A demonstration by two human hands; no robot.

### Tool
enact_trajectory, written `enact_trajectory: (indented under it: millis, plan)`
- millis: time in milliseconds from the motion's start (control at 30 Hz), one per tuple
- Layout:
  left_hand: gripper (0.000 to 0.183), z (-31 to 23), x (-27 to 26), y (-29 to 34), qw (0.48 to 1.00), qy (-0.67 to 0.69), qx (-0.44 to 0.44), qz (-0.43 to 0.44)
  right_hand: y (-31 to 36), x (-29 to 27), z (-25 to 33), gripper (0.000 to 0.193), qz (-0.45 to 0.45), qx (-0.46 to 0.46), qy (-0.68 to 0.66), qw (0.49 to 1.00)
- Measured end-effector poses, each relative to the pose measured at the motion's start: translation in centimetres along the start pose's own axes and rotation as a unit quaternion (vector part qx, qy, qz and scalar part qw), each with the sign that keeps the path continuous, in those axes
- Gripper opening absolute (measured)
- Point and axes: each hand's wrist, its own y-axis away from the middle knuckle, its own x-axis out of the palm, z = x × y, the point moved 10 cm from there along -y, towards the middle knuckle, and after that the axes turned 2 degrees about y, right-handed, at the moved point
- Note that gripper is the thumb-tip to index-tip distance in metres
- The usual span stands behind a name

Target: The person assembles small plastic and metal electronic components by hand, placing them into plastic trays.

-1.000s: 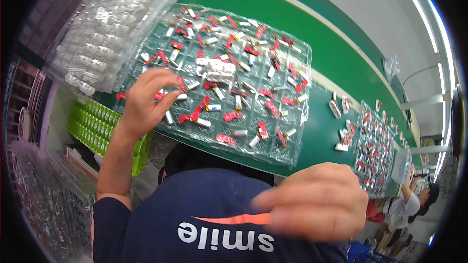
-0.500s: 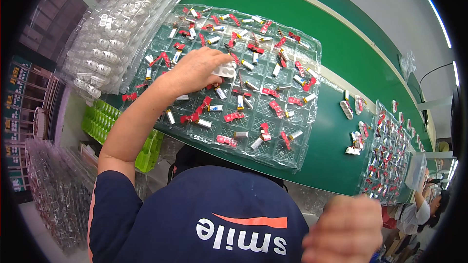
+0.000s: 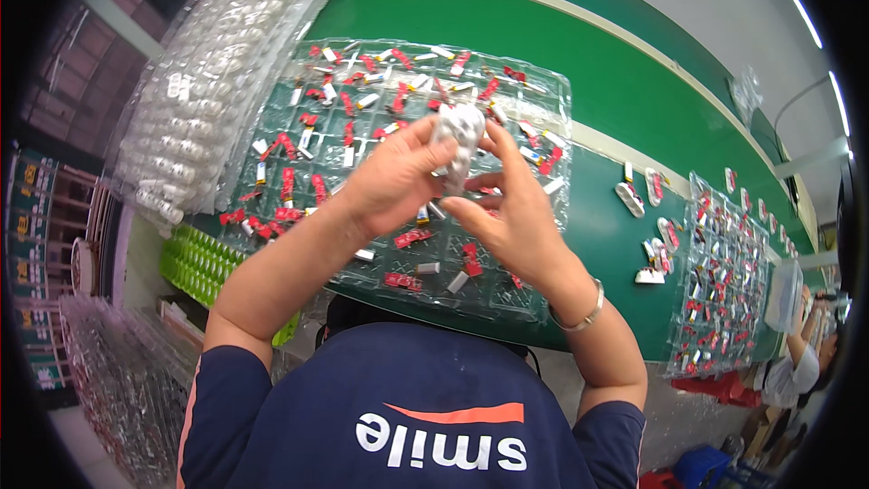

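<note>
While the left hand (image 3: 398, 174) has its grip closed on a cluster of white pieces (image 3: 462, 129) above a clear tray (image 3: 507, 299), the right hand (image 3: 518, 210) holds its grip parted just beside them, over red parts (image 3: 471, 260) on the green tabletop (image 3: 602, 235), another filled tray (image 3: 681, 358) lying farther right.

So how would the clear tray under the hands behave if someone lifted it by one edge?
The clear tray would probably flex, since its plastic looks thin and its edge wavy. The red pieces seem to lie loose in shallow-looking pockets, so they might slide if it tilts.
</note>
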Motion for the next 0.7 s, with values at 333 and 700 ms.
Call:
enact_trajectory:
  millis: [333, 700]
  plan:
    - [0.028, 5.9, 3.4, -2.0, 0.986, 0.041, -0.161, 0.011, 3.2, -5.4, -7.0, 0.048, -0.020, 0.121, -0.206, 0.971]
    - [0.034, 9.1, 8.5, -8.7, 0.902, -0.424, 0.063, 0.059, 7.2, -14.9, -6.6, 0.034, -0.218, -0.043, 0.218, 0.950]
